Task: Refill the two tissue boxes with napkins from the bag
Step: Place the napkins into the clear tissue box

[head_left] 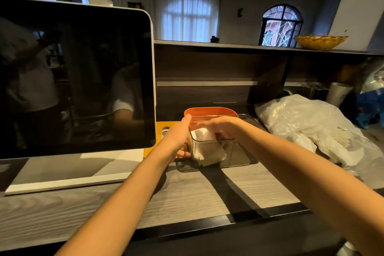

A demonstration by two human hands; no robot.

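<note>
**Napkins going into clear box — tip and snag risk**

Left hand (178, 133) steadies the left end of the clear rectangular plastic tissue box (220, 149): fingers straight along its wall, thumb low in front. Box sits mid-counter, open top up, long axis running away from the person toward the shelf. Right hand (220, 125) reaches into it over white folded napkins (204, 145); its finger state I cannot tell. Risk: pushing hard could skid the light box or crumple napkins. Orange oval tissue box (209, 112) sits behind; crinkled clear plastic bag (311, 129) right.
</note>
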